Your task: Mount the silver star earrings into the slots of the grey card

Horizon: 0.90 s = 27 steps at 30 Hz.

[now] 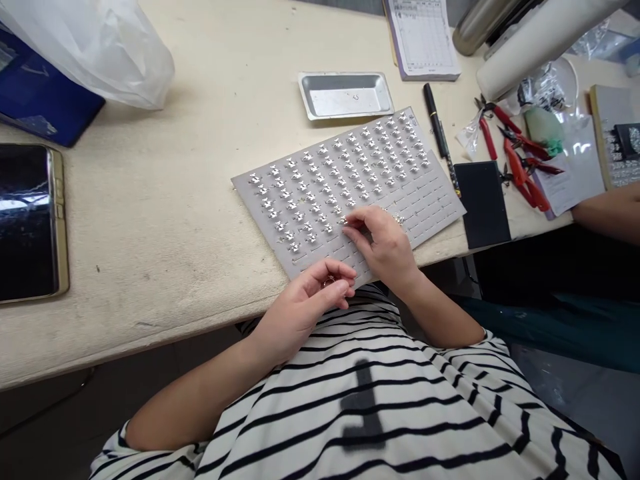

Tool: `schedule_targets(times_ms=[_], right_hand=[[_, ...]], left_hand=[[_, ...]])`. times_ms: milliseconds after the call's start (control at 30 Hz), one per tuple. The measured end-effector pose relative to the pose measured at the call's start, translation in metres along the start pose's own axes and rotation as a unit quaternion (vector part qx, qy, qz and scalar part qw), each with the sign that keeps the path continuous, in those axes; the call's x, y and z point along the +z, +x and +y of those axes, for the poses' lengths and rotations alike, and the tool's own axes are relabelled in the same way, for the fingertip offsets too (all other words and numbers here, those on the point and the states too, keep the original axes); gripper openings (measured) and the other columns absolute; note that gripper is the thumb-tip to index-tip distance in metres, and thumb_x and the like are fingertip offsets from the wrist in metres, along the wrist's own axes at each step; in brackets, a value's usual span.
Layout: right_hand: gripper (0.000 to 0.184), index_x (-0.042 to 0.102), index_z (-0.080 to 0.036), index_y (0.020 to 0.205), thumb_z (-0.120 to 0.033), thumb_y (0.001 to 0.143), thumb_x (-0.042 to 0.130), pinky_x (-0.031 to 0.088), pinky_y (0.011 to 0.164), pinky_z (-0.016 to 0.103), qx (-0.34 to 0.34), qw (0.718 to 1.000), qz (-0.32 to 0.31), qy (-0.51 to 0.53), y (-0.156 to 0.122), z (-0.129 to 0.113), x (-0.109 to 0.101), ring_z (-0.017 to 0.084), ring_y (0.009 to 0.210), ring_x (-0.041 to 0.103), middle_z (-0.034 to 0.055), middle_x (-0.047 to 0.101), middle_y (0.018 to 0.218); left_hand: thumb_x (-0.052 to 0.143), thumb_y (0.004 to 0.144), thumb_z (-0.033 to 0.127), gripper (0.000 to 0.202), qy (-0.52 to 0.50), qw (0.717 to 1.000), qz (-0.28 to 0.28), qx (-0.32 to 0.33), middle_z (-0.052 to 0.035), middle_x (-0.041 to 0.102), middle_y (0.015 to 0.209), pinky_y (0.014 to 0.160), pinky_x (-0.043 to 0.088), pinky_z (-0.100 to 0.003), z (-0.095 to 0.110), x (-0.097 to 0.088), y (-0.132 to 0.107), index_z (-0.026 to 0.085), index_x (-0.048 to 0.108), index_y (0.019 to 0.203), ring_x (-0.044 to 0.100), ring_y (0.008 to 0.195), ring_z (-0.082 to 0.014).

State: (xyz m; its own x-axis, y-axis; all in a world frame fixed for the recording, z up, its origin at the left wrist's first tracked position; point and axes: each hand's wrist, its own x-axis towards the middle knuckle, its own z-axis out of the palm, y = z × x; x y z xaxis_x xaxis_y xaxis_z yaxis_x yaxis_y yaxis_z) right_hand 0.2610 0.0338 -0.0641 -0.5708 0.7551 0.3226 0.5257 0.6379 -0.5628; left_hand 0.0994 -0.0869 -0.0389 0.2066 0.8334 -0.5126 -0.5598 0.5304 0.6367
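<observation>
A grey slotted foam board (440,200) lies slanted at the table's front edge, with rows of small silver rings (320,179) standing in its slots. The slots nearer to me and to the right are mostly bare. My right hand (387,247) is over the board, thumb and forefinger pinched on a silver ring (343,220) at the end of a row. Below the board's front edge, my left hand (305,300) is curled, palm up, around a ring (329,281) that shows between its fingers. Whether more lie in that palm is hidden.
Behind the board is a shallow metal tray (350,100). To the right are a black pen (436,123), a black pad (483,203), red-handled pliers (520,170) and another person's arm (607,217). A phone (27,220) and blue box (47,87) lie at left.
</observation>
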Motion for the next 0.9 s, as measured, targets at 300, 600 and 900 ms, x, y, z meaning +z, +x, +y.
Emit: schedule_targets(times_ms=[300,600,900], right_hand=[[0.012,0.071,-0.026,0.108,-0.021,0.099,0.067,0.059,0.081,0.036,0.056,0.978,0.180,-0.087,-0.030,0.046,-0.065,0.018,0.086,0.069,0.0031,0.075,0.097],[0.031,0.068,-0.022,0.126,-0.021,0.095,0.070,0.054,0.104,0.045,0.069,0.969,0.150,-0.181,-0.038,0.106,-0.082,0.028,0.120,0.066,0.0137,0.070,0.128],[0.030,0.066,-0.024,0.129,-0.036,0.101,0.066,0.038,0.098,0.044,0.162,0.956,0.057,-0.237,-0.039,0.096,-0.088,0.025,0.114,0.068,0.0080,0.074,0.131]], left_hand=[[0.069,0.096,0.050,0.038,0.107,0.974,-0.134,-0.147,0.0008,0.052,0.090,0.060,0.036,-0.022,0.010,0.014,0.019,0.029,0.071,0.129,0.039,0.068,-0.0097],[0.062,0.097,0.059,0.053,0.309,0.890,-0.214,-0.259,-0.0040,0.069,0.109,0.101,0.052,-0.036,0.033,0.015,0.038,0.038,0.063,0.146,0.064,0.104,-0.0230],[0.064,0.092,0.065,0.073,0.374,0.867,-0.140,-0.296,-0.0046,0.070,0.136,0.117,0.046,-0.037,0.041,-0.001,0.042,0.038,0.050,0.158,0.060,0.133,-0.0299]])
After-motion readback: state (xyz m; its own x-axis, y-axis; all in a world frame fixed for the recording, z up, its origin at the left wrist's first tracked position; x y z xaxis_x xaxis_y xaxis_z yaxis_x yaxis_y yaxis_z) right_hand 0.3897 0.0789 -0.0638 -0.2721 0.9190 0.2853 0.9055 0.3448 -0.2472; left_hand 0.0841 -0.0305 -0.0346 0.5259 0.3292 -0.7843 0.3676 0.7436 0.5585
